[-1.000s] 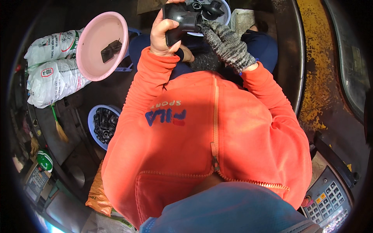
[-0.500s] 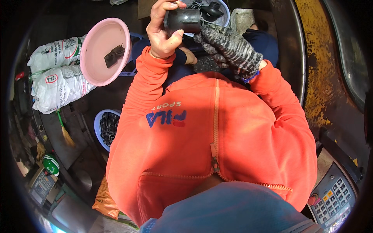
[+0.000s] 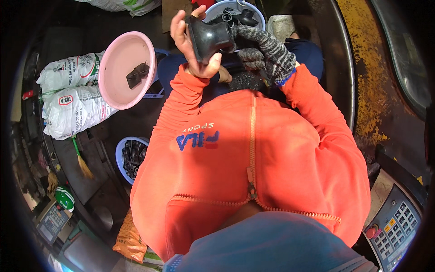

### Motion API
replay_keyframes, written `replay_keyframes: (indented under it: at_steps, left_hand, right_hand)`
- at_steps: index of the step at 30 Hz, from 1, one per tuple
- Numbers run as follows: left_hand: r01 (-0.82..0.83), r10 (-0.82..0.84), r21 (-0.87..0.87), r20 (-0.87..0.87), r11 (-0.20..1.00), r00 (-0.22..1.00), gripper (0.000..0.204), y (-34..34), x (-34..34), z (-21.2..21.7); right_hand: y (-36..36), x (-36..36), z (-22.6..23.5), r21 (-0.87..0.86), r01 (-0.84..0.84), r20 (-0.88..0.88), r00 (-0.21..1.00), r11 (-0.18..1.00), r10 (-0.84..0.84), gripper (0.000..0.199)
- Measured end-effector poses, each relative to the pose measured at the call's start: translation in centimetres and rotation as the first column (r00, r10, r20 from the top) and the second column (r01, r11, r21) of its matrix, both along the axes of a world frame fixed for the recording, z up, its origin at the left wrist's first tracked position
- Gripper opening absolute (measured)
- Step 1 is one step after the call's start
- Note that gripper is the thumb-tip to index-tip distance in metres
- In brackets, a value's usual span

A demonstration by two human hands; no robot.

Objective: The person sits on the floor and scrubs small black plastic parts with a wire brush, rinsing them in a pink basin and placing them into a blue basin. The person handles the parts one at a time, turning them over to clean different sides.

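Note:
My bare left hand [image 3: 190,50] grips a glossy black moulded part [image 3: 212,37] by its wide, square-looking flange, thumb below and fingers above. The part narrows in the middle and ends in a round rim on the right. My right hand [image 3: 272,52], in a grey-and-black knitted glove, has one finger stretched to that rim and its lower fingers curled. A small yellowish tip shows under the curled fingers; what it belongs to is hidden. Just beyond the part, a pale blue basin [image 3: 258,13] holds more black pieces.
At left, a pink basin [image 3: 108,86] contains a dark piece [image 3: 137,75]. White printed sacks [image 3: 74,113] lie beside it. Another blue basin [image 3: 119,156] of black parts stands lower. A worn yellow machine panel [image 3: 364,81] and a keypad panel [image 3: 394,231] flank my right side.
The black part has turned in my left hand, so its flange now shows. My gloved hand has shifted slightly left, its index finger stretching along the narrow end.

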State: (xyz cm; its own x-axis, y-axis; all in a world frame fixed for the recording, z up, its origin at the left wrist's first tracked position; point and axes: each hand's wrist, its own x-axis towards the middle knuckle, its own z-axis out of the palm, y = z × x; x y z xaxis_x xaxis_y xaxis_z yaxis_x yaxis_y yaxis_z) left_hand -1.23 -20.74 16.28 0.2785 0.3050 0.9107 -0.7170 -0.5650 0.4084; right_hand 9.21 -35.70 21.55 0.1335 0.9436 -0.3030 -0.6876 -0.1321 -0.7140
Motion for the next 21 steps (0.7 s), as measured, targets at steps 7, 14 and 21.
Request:
replay_keyframes:
  at_steps: [7,14,21]
  left_hand:
    - [0.518,-0.683,-0.761,0.138,0.391,0.717,0.109,-2.2,-2.3,0.2]
    - [0.385,-0.869,-0.861,0.437,-0.332,0.230,0.095,-0.9,-3.1,-0.8]
    - [0.309,-0.833,-0.897,0.417,-0.315,0.363,0.043,0.4,-2.8,-3.0]
  right_hand:
    - [1.5,2.8,0.1,0.266,-0.073,0.964,-0.006,0.961,-0.267,0.028]
    - [0.8,3.0,1.0,0.124,-0.264,0.762,-0.592,0.956,-0.262,0.036]
    - [0.4,5.4,-2.2,0.036,-0.184,0.998,-0.038,0.982,-0.044,0.038]
